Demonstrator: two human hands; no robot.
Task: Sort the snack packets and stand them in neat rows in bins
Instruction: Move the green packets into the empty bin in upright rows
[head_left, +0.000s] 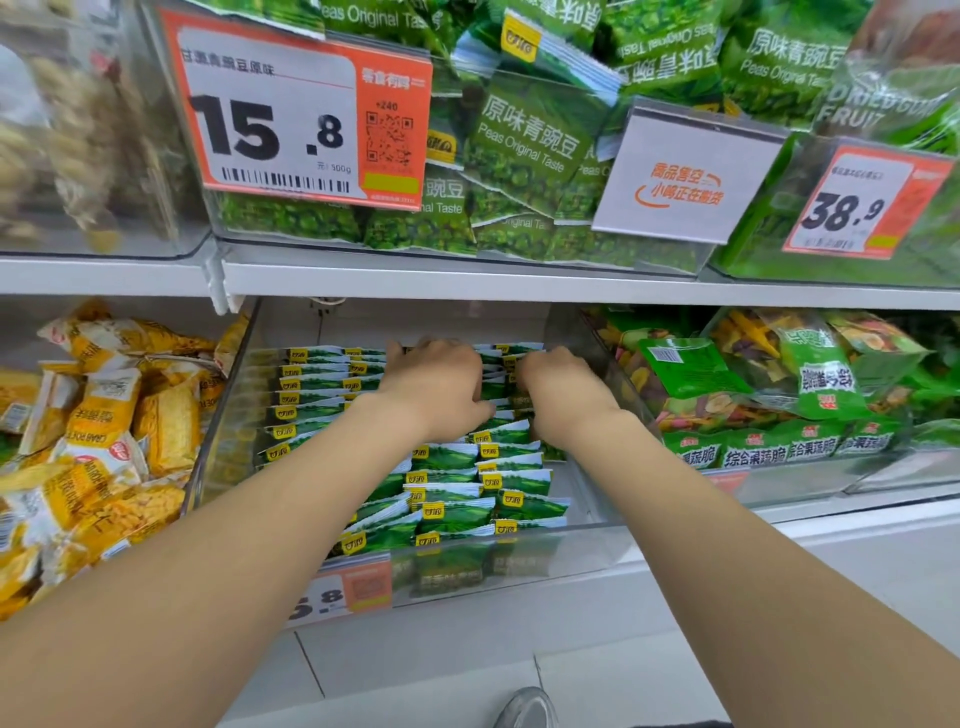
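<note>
Small green pea packets (457, 483) stand upright in rows inside a clear plastic bin (587, 551) on the lower shelf. Both my hands reach deep into the bin's back half. My left hand (436, 384) lies over the middle rows with its fingers curled down among the packet tops. My right hand (561, 389) sits at the right-hand row, fingers bent down onto packets there. The fingertips of both hands are hidden behind the hands, so what they grip is unclear.
Yellow snack packets (98, 441) fill the bin to the left. Green vegetable-crisp bags (769, 379) fill the bin to the right. The upper shelf holds a bin of loose green pea packets (524, 140) with a 15.8 price tag (296, 119). A shoe (524, 709) shows on the floor.
</note>
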